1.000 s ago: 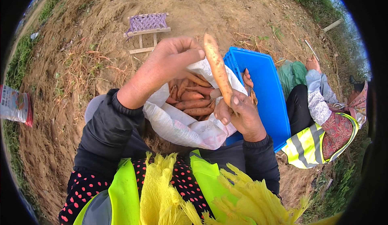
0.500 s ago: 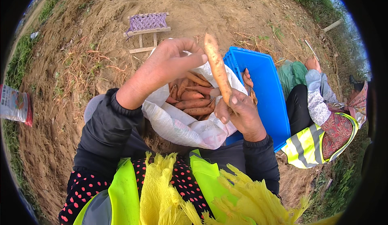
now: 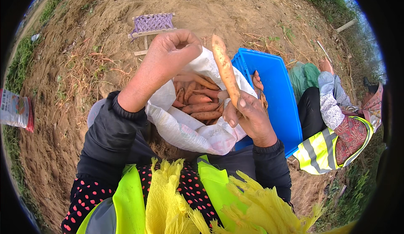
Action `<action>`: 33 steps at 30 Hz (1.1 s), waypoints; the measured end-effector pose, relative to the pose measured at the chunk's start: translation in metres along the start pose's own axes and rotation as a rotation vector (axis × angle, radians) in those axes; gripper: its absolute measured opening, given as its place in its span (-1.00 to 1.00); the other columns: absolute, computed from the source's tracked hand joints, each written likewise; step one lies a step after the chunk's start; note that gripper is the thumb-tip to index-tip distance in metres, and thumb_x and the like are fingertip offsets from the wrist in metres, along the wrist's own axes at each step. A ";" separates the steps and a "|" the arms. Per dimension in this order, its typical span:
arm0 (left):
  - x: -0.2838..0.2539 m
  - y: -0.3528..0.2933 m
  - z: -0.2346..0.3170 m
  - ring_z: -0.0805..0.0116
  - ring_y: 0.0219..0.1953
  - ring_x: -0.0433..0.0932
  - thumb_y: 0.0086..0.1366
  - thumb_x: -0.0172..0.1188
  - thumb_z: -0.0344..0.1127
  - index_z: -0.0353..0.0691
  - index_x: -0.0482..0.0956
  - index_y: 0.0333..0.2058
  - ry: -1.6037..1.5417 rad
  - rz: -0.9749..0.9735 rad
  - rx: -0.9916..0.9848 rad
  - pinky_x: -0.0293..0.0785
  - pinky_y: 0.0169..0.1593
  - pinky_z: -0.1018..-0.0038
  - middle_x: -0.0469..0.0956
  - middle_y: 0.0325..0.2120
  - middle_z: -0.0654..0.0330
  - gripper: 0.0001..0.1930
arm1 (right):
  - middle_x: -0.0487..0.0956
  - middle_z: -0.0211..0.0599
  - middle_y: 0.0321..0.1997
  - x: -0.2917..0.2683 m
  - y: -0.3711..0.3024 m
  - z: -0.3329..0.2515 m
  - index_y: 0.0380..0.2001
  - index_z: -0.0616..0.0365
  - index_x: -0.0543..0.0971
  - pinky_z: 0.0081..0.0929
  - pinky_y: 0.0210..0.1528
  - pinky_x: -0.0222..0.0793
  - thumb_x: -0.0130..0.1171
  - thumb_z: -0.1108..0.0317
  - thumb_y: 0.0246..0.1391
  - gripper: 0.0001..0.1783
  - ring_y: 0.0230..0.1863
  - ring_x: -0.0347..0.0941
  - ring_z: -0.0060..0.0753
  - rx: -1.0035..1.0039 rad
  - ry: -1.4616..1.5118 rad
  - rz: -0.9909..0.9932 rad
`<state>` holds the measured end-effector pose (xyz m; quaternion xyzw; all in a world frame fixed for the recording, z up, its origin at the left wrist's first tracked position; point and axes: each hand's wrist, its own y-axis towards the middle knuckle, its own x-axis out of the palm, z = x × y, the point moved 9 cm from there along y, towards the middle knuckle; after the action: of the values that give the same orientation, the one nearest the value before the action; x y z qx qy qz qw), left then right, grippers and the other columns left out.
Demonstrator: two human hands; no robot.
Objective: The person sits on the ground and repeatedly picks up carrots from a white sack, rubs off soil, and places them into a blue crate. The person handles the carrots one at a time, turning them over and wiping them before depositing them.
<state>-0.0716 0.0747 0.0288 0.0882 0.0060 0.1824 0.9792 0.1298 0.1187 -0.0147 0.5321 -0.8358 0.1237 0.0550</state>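
Observation:
A long, slim, pale orange sweet potato (image 3: 224,63) stands nearly upright over the sack, its lower end in my right hand (image 3: 251,118). The thumb and fingers of that hand are closed round it. My left hand (image 3: 172,55) hovers to the left of the sweet potato, apart from it. Its thumb and forefinger are pinched together; whether anything small is between them I cannot make out. Below both hands, a white woven sack (image 3: 176,131) gapes with its rim rolled down. Several reddish sweet potatoes (image 3: 200,108) lie inside it.
Against the sack's right side is a blue plastic crate (image 3: 280,103) with some sweet potatoes in it. A low stool (image 3: 153,22) with purple webbing stands beyond the sack. At the right sits a co-worker in a reflective vest (image 3: 317,152). A printed bag (image 3: 16,110) lies far left.
My left hand has drawn away from the sweet potato, moving left and slightly up, with its fingers pinched. My right hand and the sweet potato have stayed almost still.

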 end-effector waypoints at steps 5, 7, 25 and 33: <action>-0.040 0.005 0.024 0.47 -0.31 0.55 0.26 0.22 -0.37 -0.30 0.63 -0.30 0.350 0.230 0.232 0.45 -0.15 0.56 0.59 -0.44 0.29 -0.88 | 0.44 -0.41 -0.62 0.000 0.001 0.000 0.16 0.47 0.38 -0.61 -0.35 0.24 0.09 -0.10 0.30 -0.26 -0.53 0.33 -0.58 -0.001 0.002 0.007; -0.041 -0.003 0.044 0.29 -0.18 0.58 0.22 0.24 -0.38 -0.26 0.64 -0.13 0.632 0.373 0.447 0.47 -0.06 0.46 0.61 -0.31 0.21 -0.75 | 0.44 -0.41 -0.61 -0.002 0.002 0.000 0.16 0.45 0.39 -0.61 -0.35 0.23 0.10 -0.08 0.30 -0.28 -0.52 0.34 -0.59 0.004 -0.005 0.028; 0.020 0.001 -0.018 0.53 -0.10 0.52 0.40 0.22 -0.10 -0.27 0.59 -0.11 -0.148 -0.101 -0.127 0.39 0.07 0.52 0.61 -0.22 0.29 -0.68 | 0.64 -0.35 -0.13 -0.015 -0.001 -0.007 0.08 0.30 0.52 -0.58 -0.05 0.41 0.27 0.37 0.18 -0.58 -0.12 0.48 -0.66 -0.179 -0.463 0.284; 0.007 0.008 -0.021 0.53 -0.11 0.51 0.43 0.15 -0.13 -0.23 0.60 -0.08 -0.131 -0.044 -0.095 0.39 0.02 0.53 0.61 -0.19 0.31 -0.71 | 0.62 -0.26 -0.11 -0.014 -0.001 -0.016 0.28 0.32 0.34 -0.59 -0.05 0.41 0.28 0.32 0.21 -0.37 -0.10 0.49 -0.60 -0.269 -0.443 0.293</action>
<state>-0.0686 0.0880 0.0095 0.0531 -0.0648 0.1547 0.9844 0.1364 0.1351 -0.0020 0.4080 -0.9042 -0.1004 -0.0771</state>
